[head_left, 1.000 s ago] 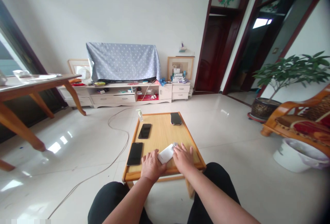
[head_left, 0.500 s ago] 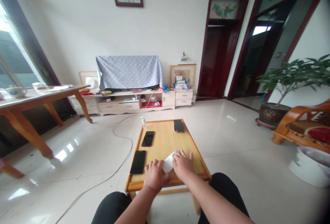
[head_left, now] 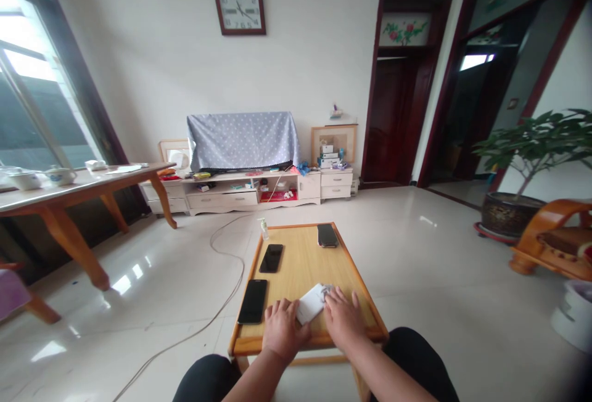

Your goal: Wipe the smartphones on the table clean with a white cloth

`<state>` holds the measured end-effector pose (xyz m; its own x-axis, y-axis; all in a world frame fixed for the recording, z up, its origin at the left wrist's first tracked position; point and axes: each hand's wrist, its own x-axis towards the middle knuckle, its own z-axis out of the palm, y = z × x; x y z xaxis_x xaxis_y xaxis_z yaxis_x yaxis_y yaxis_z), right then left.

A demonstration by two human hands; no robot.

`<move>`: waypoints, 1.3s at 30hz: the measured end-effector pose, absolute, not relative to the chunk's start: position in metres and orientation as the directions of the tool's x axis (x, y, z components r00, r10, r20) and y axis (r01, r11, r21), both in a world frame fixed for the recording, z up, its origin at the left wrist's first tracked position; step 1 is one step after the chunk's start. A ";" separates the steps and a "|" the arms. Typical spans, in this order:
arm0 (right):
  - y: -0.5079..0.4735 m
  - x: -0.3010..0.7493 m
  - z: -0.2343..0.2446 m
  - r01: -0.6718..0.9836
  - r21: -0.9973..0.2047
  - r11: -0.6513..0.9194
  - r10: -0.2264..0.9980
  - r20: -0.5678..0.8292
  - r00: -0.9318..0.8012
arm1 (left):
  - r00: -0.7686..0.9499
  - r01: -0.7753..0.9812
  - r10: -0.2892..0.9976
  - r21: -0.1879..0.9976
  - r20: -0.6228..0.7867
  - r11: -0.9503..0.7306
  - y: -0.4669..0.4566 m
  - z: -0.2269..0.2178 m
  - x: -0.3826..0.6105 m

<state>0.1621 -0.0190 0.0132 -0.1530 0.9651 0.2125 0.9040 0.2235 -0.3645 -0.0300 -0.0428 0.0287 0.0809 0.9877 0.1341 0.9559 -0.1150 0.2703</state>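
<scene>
A white phone (head_left: 311,306) lies aslant on the small wooden table (head_left: 296,266), near its front edge. My left hand (head_left: 283,328) grips the phone's lower left end, with the thumb along the near side and the fingers at the far side. At the upper right end, my right hand (head_left: 342,315) presses a crumpled greyish-white cloth (head_left: 326,290) onto the phone; its fingers partly hide the cloth. To the left lie a large black phone (head_left: 253,301) and a smaller black phone (head_left: 271,258). Another dark phone (head_left: 327,235) rests at the far right corner.
A small pump bottle (head_left: 264,229) stands at the table's far left corner. A cable (head_left: 222,303) runs over the floor at left. Beyond are a low cabinet (head_left: 222,200), a larger wooden table (head_left: 92,192), a potted plant (head_left: 513,211) and a wooden chair (head_left: 541,235).
My view has tilted up a little, so the scene sits lower and further right. My right hand has slid slightly towards the phone's upper right end, uncovering more of it and of the cloth.
</scene>
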 end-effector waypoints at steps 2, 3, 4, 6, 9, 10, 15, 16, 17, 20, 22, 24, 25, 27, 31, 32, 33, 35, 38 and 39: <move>-0.034 0.152 0.007 0.874 -0.357 0.330 0.936 0.241 -0.255 | 0.084 0.952 0.987 0.281 0.139 -0.120 -0.044 0.028 -0.029; -0.042 0.146 0.006 0.854 -0.359 0.378 0.919 0.254 -0.300 | 0.085 0.950 0.987 0.288 0.139 -0.123 -0.044 0.028 -0.029; -0.048 0.142 0.005 0.836 -0.363 0.412 0.905 0.267 -0.330 | 0.087 0.948 0.987 0.294 0.136 -0.124 -0.044 0.028 -0.029; -0.053 0.140 0.009 0.822 -0.361 0.440 0.891 0.288 -0.351 | 0.080 0.948 0.990 0.298 0.120 -0.113 -0.045 0.029 -0.028; -0.041 0.149 0.022 0.878 -0.316 0.359 0.920 0.278 -0.276 | 0.066 0.956 0.993 0.279 0.097 -0.091 -0.045 0.031 -0.027; -0.036 0.153 0.026 0.904 -0.296 0.307 0.935 0.270 -0.229 | 0.067 0.957 0.993 0.274 0.096 -0.091 -0.045 0.031 -0.027; -0.031 0.149 0.031 0.953 -0.249 0.172 0.963 0.245 -0.110 | 0.077 0.956 0.993 0.274 0.093 -0.100 -0.046 0.034 -0.026; -0.036 0.144 0.029 0.947 -0.251 0.202 0.960 0.240 -0.141 | 0.075 0.956 0.993 0.278 0.088 -0.097 -0.046 0.034 -0.027; -0.042 0.139 0.027 0.936 -0.257 0.240 0.955 0.237 -0.180 | 0.074 0.955 0.994 0.282 0.085 -0.096 -0.046 0.035 -0.027; -0.052 0.135 0.020 0.907 -0.270 0.322 0.936 0.231 -0.264 | 0.075 0.953 0.993 0.287 0.089 -0.097 -0.047 0.037 -0.028; -0.047 0.143 0.019 0.913 -0.267 0.308 0.940 0.232 -0.249 | 0.080 0.954 0.993 0.282 0.091 -0.103 -0.047 0.037 -0.029; -0.034 0.159 0.019 0.938 -0.256 0.234 0.958 0.225 -0.178 | 0.085 0.955 0.992 0.276 0.093 -0.108 -0.047 0.037 -0.029; -0.025 0.168 0.019 0.950 -0.251 0.186 0.967 0.219 -0.132 | 0.088 0.955 0.991 0.273 0.096 -0.112 -0.046 0.036 -0.029; -0.011 0.182 0.020 0.963 -0.252 0.096 0.979 0.198 -0.046 | 0.094 0.955 0.990 0.271 0.107 -0.120 -0.045 0.034 -0.028; 0.001 0.191 0.016 0.955 -0.290 0.066 0.985 0.170 -0.017 | 0.113 0.952 0.988 0.272 0.103 -0.137 -0.040 0.030 -0.025; 0.002 0.191 0.014 0.949 -0.309 0.069 0.986 0.167 -0.018 | 0.118 0.952 0.988 0.271 0.099 -0.141 -0.039 0.029 -0.024; 0.004 0.191 0.012 0.942 -0.328 0.070 0.987 0.161 -0.018 | 0.123 0.952 0.988 0.270 0.097 -0.145 -0.038 0.028 -0.024; 0.008 0.193 0.008 0.929 -0.364 0.062 0.989 0.146 -0.009 | 0.135 0.951 0.986 0.267 0.095 -0.156 -0.036 0.027 -0.023; 0.020 0.203 0.006 0.920 -0.390 0.037 0.993 0.122 0.012 | 0.168 0.945 0.979 0.263 0.116 -0.193 -0.034 0.025 -0.023; 0.024 0.207 0.006 0.917 -0.398 0.033 0.994 0.111 0.013 | 0.183 0.942 0.974 0.261 0.130 -0.212 -0.033 0.024 -0.023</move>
<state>0.2070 0.0239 0.0062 0.0129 0.9938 0.1109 0.9167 0.0326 -0.3983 -0.0226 -0.0330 0.0235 0.1832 0.9744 0.1301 0.9418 -0.2119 0.2608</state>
